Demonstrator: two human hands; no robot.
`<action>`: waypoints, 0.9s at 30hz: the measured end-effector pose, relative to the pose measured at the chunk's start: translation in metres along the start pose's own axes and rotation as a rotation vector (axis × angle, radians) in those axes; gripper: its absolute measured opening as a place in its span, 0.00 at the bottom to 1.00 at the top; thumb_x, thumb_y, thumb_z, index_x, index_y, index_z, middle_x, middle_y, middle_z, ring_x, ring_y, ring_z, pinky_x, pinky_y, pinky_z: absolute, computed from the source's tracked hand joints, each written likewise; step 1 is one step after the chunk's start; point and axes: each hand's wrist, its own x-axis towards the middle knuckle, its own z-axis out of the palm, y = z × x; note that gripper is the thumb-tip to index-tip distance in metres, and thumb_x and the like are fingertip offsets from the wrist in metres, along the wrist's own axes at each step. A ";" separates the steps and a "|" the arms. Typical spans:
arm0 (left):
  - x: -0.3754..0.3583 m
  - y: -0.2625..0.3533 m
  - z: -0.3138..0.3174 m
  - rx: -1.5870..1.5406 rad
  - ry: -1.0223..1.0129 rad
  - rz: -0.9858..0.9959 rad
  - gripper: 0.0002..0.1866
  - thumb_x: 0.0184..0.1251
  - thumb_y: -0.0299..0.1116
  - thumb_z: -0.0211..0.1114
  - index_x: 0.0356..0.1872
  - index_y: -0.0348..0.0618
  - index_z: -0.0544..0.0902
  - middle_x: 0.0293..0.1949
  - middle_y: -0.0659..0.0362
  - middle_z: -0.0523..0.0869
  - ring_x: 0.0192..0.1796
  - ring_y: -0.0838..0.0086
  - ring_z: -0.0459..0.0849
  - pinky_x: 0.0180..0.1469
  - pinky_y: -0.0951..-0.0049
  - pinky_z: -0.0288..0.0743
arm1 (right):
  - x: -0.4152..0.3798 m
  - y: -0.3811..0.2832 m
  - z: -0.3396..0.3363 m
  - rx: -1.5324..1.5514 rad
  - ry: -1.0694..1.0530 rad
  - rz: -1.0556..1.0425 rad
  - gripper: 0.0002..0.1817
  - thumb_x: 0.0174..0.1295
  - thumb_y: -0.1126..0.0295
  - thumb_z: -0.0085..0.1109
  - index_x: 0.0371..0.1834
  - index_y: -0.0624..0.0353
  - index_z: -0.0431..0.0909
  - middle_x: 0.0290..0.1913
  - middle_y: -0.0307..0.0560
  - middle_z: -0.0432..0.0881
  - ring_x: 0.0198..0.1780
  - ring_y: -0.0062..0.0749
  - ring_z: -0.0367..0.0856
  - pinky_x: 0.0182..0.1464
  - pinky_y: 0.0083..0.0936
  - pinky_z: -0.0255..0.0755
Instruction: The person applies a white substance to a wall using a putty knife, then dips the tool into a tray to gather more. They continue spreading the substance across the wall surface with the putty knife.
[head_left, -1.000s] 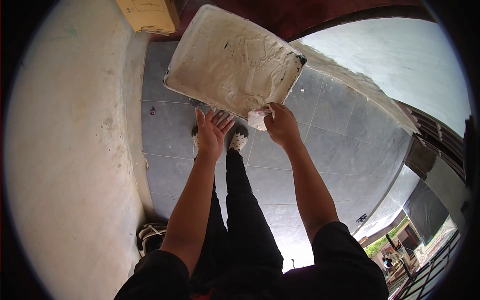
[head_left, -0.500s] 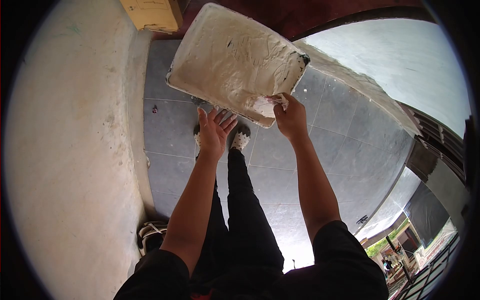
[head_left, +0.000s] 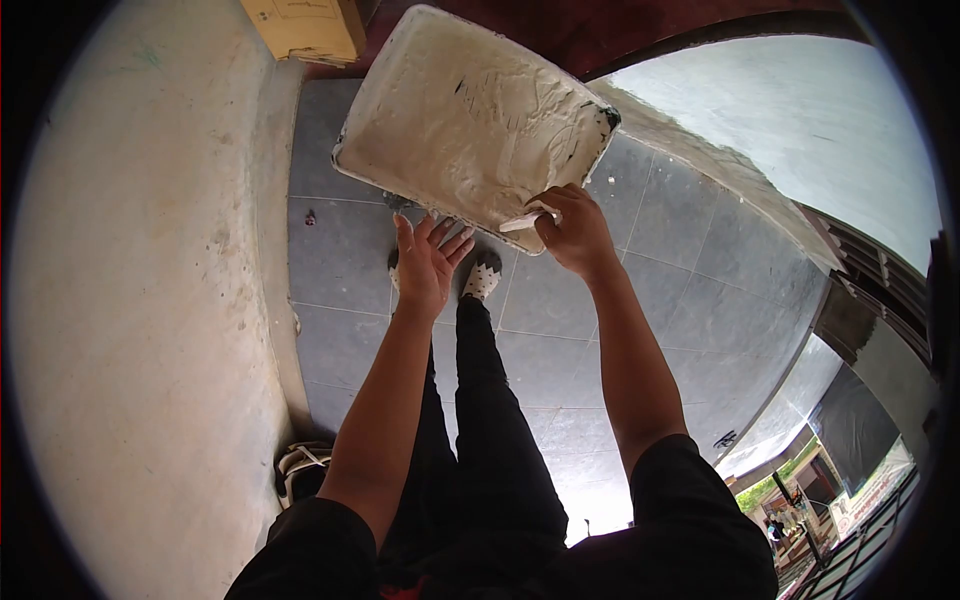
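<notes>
A large rectangular tray (head_left: 345,160) holds a spread of thick cream-coloured paste (head_left: 430,105), ridged and scraped on its right side. At the tray's near right corner, my right hand (head_left: 578,230) is closed around a thin, flat, whitish piece (head_left: 520,222) smeared with paste. I cannot tell whether this piece is a scraper or something softer. My left hand (head_left: 432,265) is palm up with fingers spread, its whitened fingertips right at the tray's near edge, and nothing lies in it.
Grey floor tiles (head_left: 540,350) lie below, with my shoes (head_left: 483,275) under the tray. A pale stained wall (head_left: 160,300) rises at the left. Something yellow and box-like (head_left: 305,30) stands at the top left. A bag-like item (head_left: 303,470) sits by the wall; a light wall (head_left: 800,130) curves at the right.
My right hand has turned and shifted slightly, so the whitish piece now shows its thin edge instead of its broad face. My left hand has stayed in place.
</notes>
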 end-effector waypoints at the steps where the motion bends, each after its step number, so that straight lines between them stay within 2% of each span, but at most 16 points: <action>1: 0.000 0.000 -0.001 0.005 -0.017 0.001 0.49 0.71 0.71 0.37 0.73 0.32 0.55 0.64 0.40 0.68 0.66 0.48 0.72 0.72 0.51 0.63 | 0.001 -0.002 -0.002 -0.003 -0.002 -0.007 0.16 0.51 0.73 0.59 0.43 0.65 0.84 0.41 0.57 0.84 0.50 0.52 0.79 0.55 0.40 0.73; 5: 0.001 -0.002 -0.002 -0.001 -0.007 0.000 0.49 0.71 0.71 0.37 0.72 0.32 0.56 0.63 0.40 0.68 0.65 0.48 0.73 0.72 0.51 0.63 | 0.002 -0.007 -0.002 -0.003 -0.057 0.146 0.17 0.52 0.72 0.57 0.46 0.66 0.83 0.44 0.59 0.84 0.51 0.54 0.79 0.57 0.41 0.72; 8: 0.002 -0.004 -0.003 -0.010 -0.003 0.004 0.49 0.71 0.71 0.38 0.72 0.32 0.56 0.63 0.40 0.68 0.65 0.48 0.73 0.72 0.51 0.63 | 0.000 0.000 0.008 -0.055 -0.007 0.219 0.20 0.54 0.71 0.56 0.49 0.68 0.81 0.48 0.63 0.82 0.54 0.57 0.78 0.59 0.41 0.71; 10: 0.000 -0.003 -0.003 0.003 -0.046 0.015 0.48 0.71 0.71 0.37 0.72 0.32 0.56 0.64 0.40 0.68 0.65 0.48 0.73 0.71 0.51 0.64 | -0.004 0.000 0.007 0.022 0.155 0.273 0.22 0.54 0.71 0.56 0.52 0.69 0.79 0.50 0.65 0.81 0.55 0.58 0.78 0.60 0.42 0.71; 13: -0.001 -0.004 -0.002 -0.007 -0.022 0.012 0.48 0.71 0.71 0.38 0.73 0.32 0.55 0.65 0.40 0.67 0.65 0.48 0.73 0.71 0.51 0.64 | -0.013 -0.008 0.010 0.028 0.092 0.345 0.22 0.54 0.71 0.55 0.53 0.70 0.78 0.51 0.65 0.81 0.56 0.58 0.77 0.60 0.42 0.71; 14: -0.001 -0.004 -0.001 -0.009 -0.026 0.008 0.48 0.71 0.71 0.38 0.73 0.32 0.55 0.65 0.40 0.67 0.65 0.48 0.73 0.71 0.51 0.64 | -0.015 -0.010 0.016 -0.068 0.054 0.325 0.21 0.54 0.72 0.55 0.52 0.70 0.79 0.49 0.65 0.82 0.55 0.58 0.78 0.59 0.43 0.71; 16: -0.001 -0.005 -0.001 0.014 -0.046 0.008 0.53 0.69 0.73 0.40 0.76 0.31 0.47 0.69 0.40 0.63 0.67 0.50 0.72 0.70 0.54 0.64 | -0.019 -0.011 0.016 -0.071 0.102 0.276 0.20 0.54 0.72 0.55 0.50 0.70 0.79 0.47 0.64 0.82 0.53 0.58 0.78 0.58 0.43 0.71; 19: -0.001 -0.005 0.000 0.080 -0.035 0.014 0.52 0.70 0.72 0.40 0.76 0.31 0.47 0.69 0.40 0.63 0.67 0.50 0.72 0.71 0.54 0.64 | -0.020 -0.003 0.020 -0.045 0.213 0.204 0.16 0.54 0.74 0.54 0.46 0.69 0.78 0.43 0.61 0.81 0.50 0.57 0.77 0.55 0.45 0.72; 22: 0.001 -0.004 -0.001 0.079 -0.041 0.009 0.52 0.71 0.71 0.40 0.76 0.31 0.47 0.69 0.40 0.63 0.67 0.50 0.72 0.71 0.54 0.64 | -0.020 0.000 0.020 0.061 0.126 0.238 0.16 0.54 0.75 0.55 0.47 0.68 0.78 0.42 0.60 0.81 0.48 0.57 0.77 0.53 0.45 0.73; 24: 0.001 -0.005 -0.001 0.063 -0.044 0.009 0.50 0.72 0.70 0.40 0.75 0.32 0.48 0.68 0.40 0.64 0.66 0.48 0.73 0.71 0.52 0.64 | -0.019 -0.004 0.023 -0.094 0.186 0.189 0.18 0.54 0.74 0.55 0.49 0.67 0.79 0.42 0.61 0.81 0.46 0.57 0.79 0.52 0.45 0.73; 27: 0.000 -0.004 0.000 0.044 -0.030 0.011 0.48 0.73 0.69 0.39 0.75 0.33 0.50 0.66 0.39 0.65 0.65 0.47 0.73 0.71 0.51 0.64 | -0.017 0.001 0.019 0.012 0.233 0.280 0.20 0.54 0.73 0.54 0.51 0.67 0.78 0.43 0.62 0.81 0.47 0.57 0.79 0.53 0.44 0.73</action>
